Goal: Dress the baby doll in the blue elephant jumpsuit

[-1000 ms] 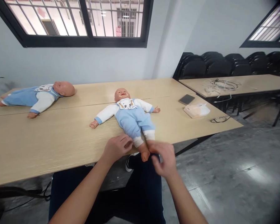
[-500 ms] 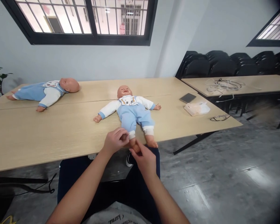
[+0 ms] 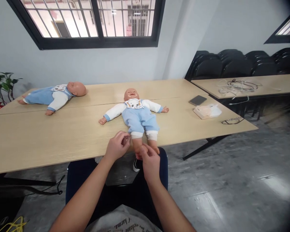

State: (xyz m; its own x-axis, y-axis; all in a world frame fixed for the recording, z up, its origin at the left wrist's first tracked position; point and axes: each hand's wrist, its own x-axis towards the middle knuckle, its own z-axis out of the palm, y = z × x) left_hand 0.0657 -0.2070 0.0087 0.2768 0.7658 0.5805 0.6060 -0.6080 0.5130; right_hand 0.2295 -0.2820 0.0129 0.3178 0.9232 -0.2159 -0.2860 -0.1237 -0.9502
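A baby doll point(image 3: 140, 117) in a blue and white outfit with an elephant bib lies face up on the table, feet toward me. My right hand point(image 3: 151, 161) is closed around its foot at the table's front edge, on the leg at my left. Beside that leg's white cuff point(image 3: 136, 135) is my left hand point(image 3: 118, 145), fingers curled in with the tips close to the cuff. Whether those fingers pinch anything is hidden. Some bare lower leg point(image 3: 137, 144) shows between cuff and foot. The doll's other foot point(image 3: 154, 147) rests near the edge.
A second doll point(image 3: 54, 95) lies at the back left of the table point(image 3: 62, 138). To the right are a dark flat object point(image 3: 197, 100), a tissue pack point(image 3: 207, 111) and glasses point(image 3: 232, 121). Cables point(image 3: 239, 86) lie on the neighbouring table; stacked black chairs point(image 3: 236, 64) stand behind.
The held leg is straighter, and more bare skin shows below its cuff, which sits higher. My right hand has closed further round the foot. The view has shifted slightly.
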